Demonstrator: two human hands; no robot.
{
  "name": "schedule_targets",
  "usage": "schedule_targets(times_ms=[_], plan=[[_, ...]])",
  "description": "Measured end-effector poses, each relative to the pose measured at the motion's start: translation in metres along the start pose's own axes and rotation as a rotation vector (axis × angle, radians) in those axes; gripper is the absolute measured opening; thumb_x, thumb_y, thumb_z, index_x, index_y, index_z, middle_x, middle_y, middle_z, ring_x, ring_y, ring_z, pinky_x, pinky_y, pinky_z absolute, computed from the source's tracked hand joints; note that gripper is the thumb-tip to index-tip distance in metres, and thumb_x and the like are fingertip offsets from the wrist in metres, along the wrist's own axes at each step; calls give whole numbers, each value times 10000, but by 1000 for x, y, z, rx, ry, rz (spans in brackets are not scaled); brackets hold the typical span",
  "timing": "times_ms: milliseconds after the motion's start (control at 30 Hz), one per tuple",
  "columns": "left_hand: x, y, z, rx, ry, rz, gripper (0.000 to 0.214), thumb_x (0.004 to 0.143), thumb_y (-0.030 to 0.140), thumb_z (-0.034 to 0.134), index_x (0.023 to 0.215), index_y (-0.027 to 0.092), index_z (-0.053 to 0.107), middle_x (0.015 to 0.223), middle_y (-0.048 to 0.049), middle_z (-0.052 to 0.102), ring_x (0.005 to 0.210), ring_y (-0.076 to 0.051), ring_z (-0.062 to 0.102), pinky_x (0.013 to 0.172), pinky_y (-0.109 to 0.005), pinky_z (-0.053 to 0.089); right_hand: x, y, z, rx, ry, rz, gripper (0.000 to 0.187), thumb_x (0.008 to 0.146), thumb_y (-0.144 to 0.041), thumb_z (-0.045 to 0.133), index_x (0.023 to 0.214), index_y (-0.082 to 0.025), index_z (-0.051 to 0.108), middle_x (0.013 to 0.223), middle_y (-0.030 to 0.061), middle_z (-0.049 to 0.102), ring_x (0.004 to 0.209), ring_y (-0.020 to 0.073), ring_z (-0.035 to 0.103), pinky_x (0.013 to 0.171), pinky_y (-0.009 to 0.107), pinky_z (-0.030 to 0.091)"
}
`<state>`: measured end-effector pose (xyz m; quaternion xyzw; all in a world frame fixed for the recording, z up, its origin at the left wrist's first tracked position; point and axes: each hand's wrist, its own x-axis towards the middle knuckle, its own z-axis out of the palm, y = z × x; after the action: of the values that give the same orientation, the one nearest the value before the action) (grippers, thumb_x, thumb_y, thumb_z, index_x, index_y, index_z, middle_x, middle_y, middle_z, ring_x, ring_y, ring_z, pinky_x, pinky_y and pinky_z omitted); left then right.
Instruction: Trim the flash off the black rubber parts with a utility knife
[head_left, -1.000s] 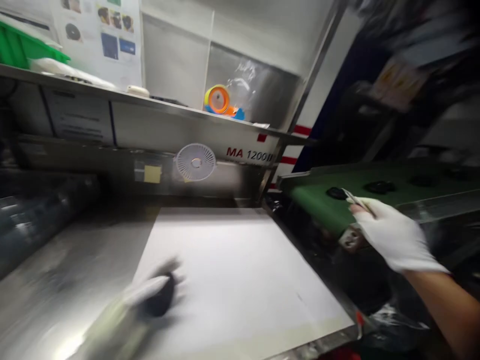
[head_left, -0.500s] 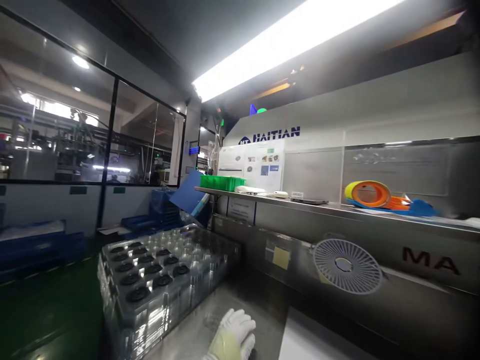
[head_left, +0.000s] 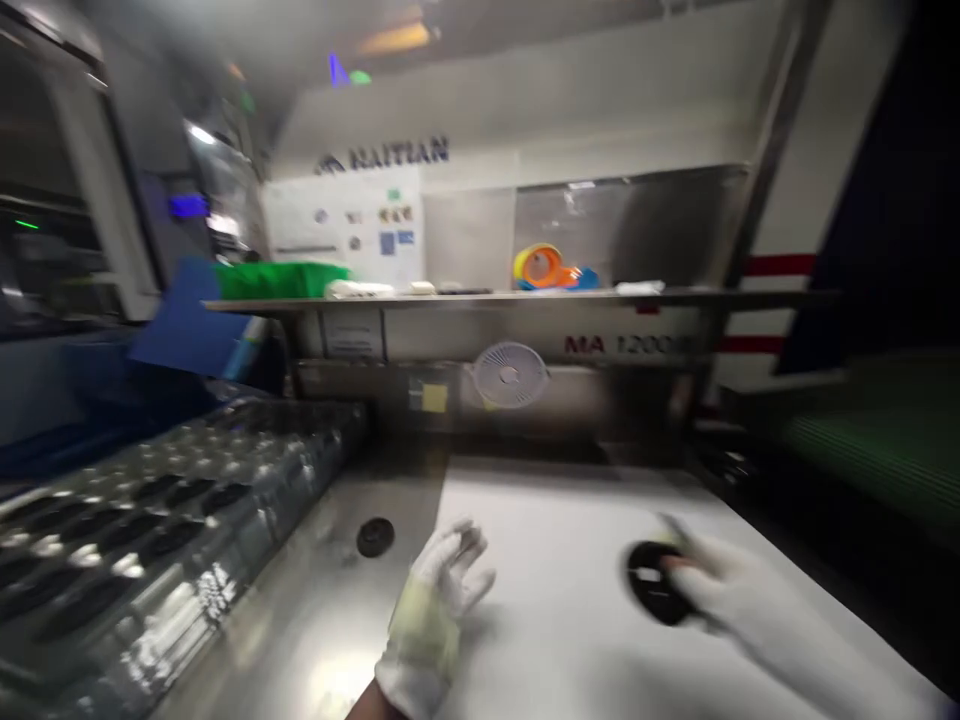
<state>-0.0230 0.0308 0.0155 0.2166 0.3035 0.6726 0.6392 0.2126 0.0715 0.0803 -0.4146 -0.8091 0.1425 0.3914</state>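
Observation:
My left hand [head_left: 448, 575], in a white glove with a yellowish cuff, hovers at the left edge of a white sheet [head_left: 547, 540]. Its fingers are spread and hold nothing. Over the sheet's right side my right hand [head_left: 712, 580], also gloved and smeared by motion, grips a black round disc-like part [head_left: 652, 588] by its edge. Something thin and dark shows above those fingers, too blurred to name. A second black round part [head_left: 375, 537] lies on the metal tabletop [head_left: 322, 590], left of my left hand.
To the left stands a clear plastic tray stack [head_left: 247, 520] with several black round parts in its pockets. A shelf [head_left: 465, 298] along the back carries a green bin [head_left: 277, 280] and rolls of tape [head_left: 537, 266]. Below it hangs a small fan [head_left: 510, 375].
The view has swung right and down. My right hand with the black round part, the loose part on the table and most of the white sheet now show. My left hand's fingers are more spread.

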Motion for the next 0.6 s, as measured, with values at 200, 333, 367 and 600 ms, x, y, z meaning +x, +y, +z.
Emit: schedule_targets(times_ms=[200, 333, 367, 600], plan=[[-41, -45, 31, -378, -124, -605, 321, 864, 411, 563, 971, 121, 648, 920, -116, 705, 1011, -301, 645, 906, -484, 513, -48, -49, 47, 191, -356, 365, 145, 768, -97, 512, 777, -188, 624, 772, -6, 674, 712, 150, 607, 643, 230, 437], [-46, -32, 16, -493, -125, -641, 269, 884, 348, 573, 1086, 179, 630, 1054, -91, 693, 935, -234, 661, 828, -402, 543, -47, -70, 43, 212, -217, 352, 226, 916, -387, 547, 1070, -222, 564, 930, 10, 650, 805, 157, 590, 712, 265, 436], [-46, -27, 12, -504, -124, -616, 267, 884, 340, 579, 1107, 201, 626, 1082, -84, 685, 917, -224, 660, 802, -388, 546, -50, -71, 38, 234, -149, 337, 250, 959, -428, 475, 1097, -231, 543, 950, 9, 639, 811, 149, 582, 721, 266, 435], [-49, -8, 11, -409, 69, -337, 217, 807, 91, 565, 997, 139, 657, 920, -71, 648, 863, -197, 636, 774, -354, 550, -93, -66, 41, 235, -203, 384, 169, 965, -235, 437, 910, -241, 597, 829, -36, 619, 777, 124, 576, 714, 246, 435]])
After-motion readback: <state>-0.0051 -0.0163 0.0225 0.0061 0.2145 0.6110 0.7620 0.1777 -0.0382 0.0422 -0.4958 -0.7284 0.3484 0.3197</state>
